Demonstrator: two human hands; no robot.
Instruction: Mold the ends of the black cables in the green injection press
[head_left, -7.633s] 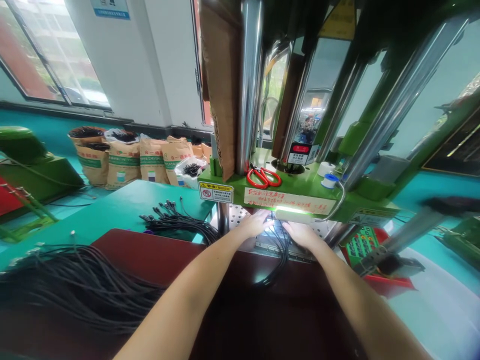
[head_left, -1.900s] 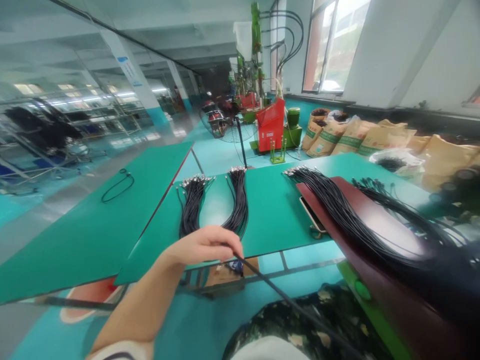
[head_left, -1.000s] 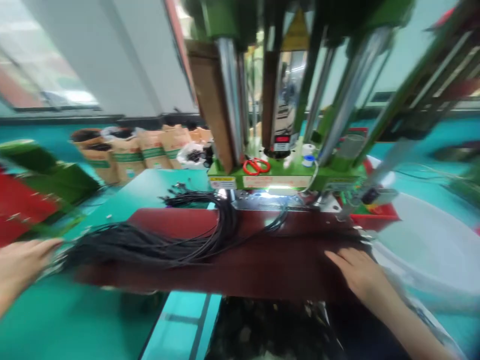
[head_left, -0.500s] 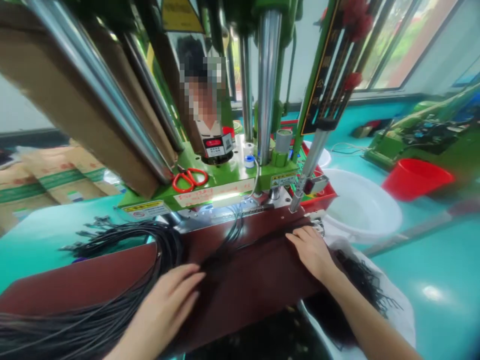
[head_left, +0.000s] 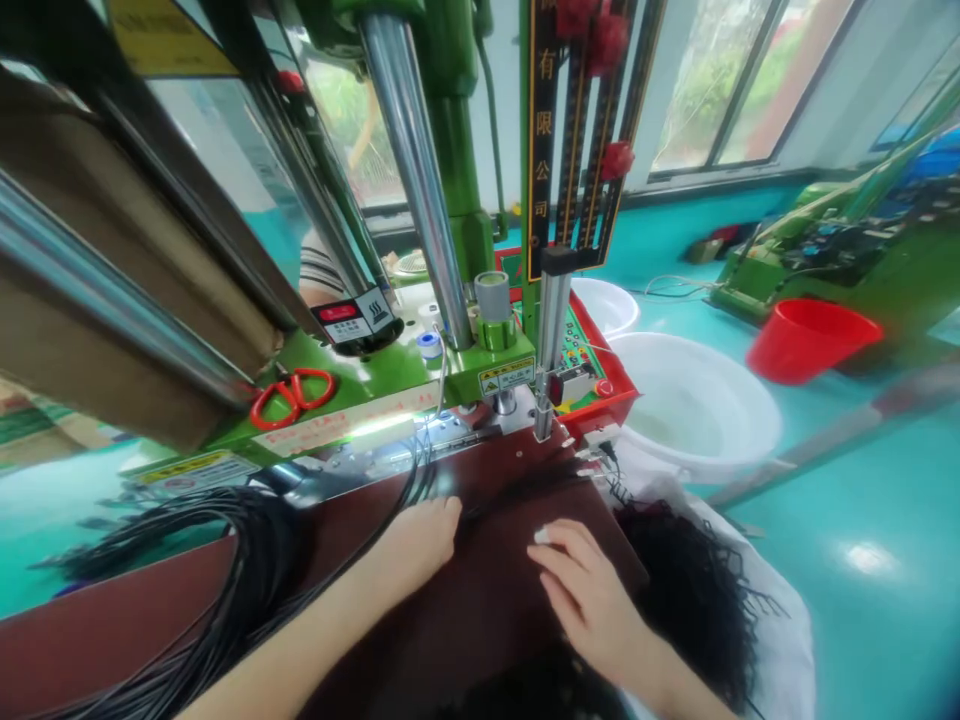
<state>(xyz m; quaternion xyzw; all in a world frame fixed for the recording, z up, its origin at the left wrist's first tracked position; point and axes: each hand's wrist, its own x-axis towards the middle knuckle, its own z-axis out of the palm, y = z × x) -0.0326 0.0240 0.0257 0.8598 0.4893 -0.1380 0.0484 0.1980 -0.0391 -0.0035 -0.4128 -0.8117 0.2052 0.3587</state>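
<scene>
My left hand [head_left: 424, 535] is closed over the black cables [head_left: 517, 492] on the brown work board [head_left: 480, 600]; its grip is partly hidden. More black cables [head_left: 420, 475] run from beside that hand up to the metal mould [head_left: 390, 455] of the green machine. Bent fingers of my right hand [head_left: 592, 590] hover over the board's right part. A small whitish piece [head_left: 541, 537] shows at its fingertips, too small to name. Cable ends with plugs [head_left: 592, 465] lie beyond it at the board's right edge.
A coil of black cables [head_left: 262, 540] lies on the left. Red-handled scissors [head_left: 292, 397] rest on the machine ledge. At right are a red control box [head_left: 622, 405], a white basin [head_left: 697, 400], a red bucket [head_left: 814, 340] and a white sack [head_left: 787, 620] with black cables.
My view has turned to the right. My left hand has moved right along the cables and closed. My right hand has drawn back from the plug ends, a whitish piece at its fingertips.
</scene>
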